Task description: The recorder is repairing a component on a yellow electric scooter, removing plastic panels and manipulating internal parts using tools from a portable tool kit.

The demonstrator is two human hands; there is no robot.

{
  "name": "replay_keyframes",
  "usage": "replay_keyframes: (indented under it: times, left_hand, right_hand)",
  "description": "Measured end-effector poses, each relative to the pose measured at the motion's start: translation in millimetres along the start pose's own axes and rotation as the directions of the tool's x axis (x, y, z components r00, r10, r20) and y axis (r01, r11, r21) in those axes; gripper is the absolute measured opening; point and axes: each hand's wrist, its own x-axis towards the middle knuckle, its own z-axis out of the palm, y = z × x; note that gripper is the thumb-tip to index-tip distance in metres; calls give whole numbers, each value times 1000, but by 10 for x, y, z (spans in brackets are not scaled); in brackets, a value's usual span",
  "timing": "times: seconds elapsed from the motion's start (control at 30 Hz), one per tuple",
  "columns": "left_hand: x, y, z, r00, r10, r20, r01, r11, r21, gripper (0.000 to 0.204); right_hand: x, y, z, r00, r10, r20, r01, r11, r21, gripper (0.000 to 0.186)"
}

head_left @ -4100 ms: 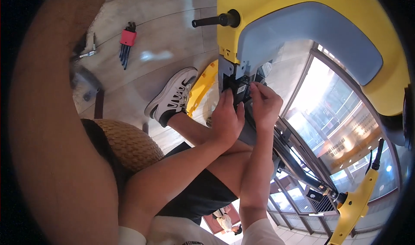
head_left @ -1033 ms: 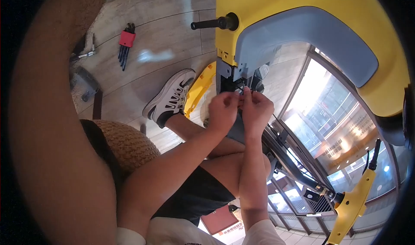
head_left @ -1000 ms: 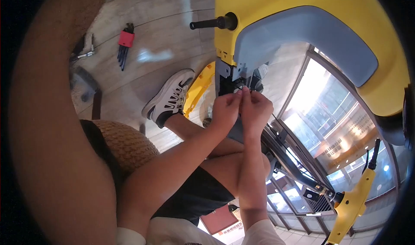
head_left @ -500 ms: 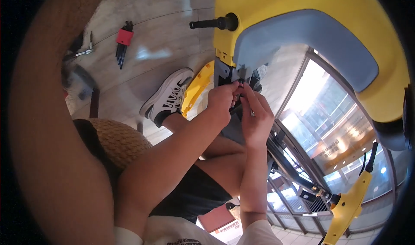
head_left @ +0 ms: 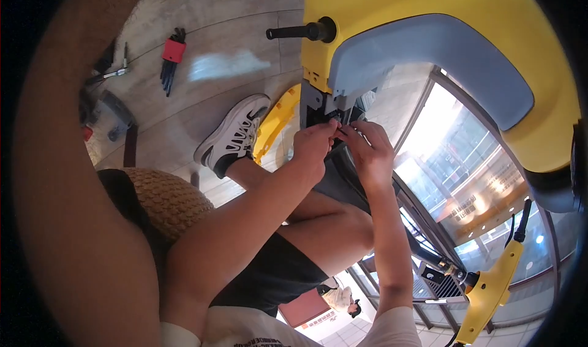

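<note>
My left hand (head_left: 312, 146) and my right hand (head_left: 372, 150) meet at a dark opening in the frame of a yellow vehicle body (head_left: 361, 4). Both pinch with thumb and fingers around a small, thin dark piece, mostly hidden by the fingertips; its kind cannot be told. Just beyond the fingers is a grey metal bracket (head_left: 313, 99) with a hole in it. A grey panel (head_left: 429, 37) is set into the yellow body, and a black peg (head_left: 300, 32) sticks out of its left side.
A hex key set (head_left: 173, 53) in a red holder lies on the wood floor, near a metal tool (head_left: 116, 73). A loose yellow panel (head_left: 278, 123) lies beside a white sneaker (head_left: 236, 132). A yellow handlebar (head_left: 493, 292) stands lower right. A large bare limb (head_left: 79, 181) fills the left edge.
My right hand has turned and its forearm has swung to the right, with the fingertips still beside my left hand's. A person in the background has come into sight at the bottom.
</note>
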Motion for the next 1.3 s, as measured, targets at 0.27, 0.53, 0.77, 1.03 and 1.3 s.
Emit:
replay_keyframes:
  times: [0.27,0.53,0.77,1.03,1.3]
  left_hand:
    - [32,32,96,994,45,-97,-43,999,20,8]
    - [2,-1,209,972,120,-202,-137,988,-75,10]
    - [-25,-31,240,945,160,-286,-171,985,-14,12]
    - [-64,24,194,940,179,-291,-176,984,37,12]
    - [-14,-53,202,916,250,-313,-249,967,44,13]
  right_hand:
    - [-63,-115,170,862,506,33,-493,821,290,22]
    - [-57,-308,57,906,424,-5,-415,889,195,16]
    - [51,-180,125,880,472,56,-475,867,152,11]
    - [111,-366,-4,757,641,126,-645,703,300,20]
    - [-51,-169,56,957,291,15,-290,947,136,14]
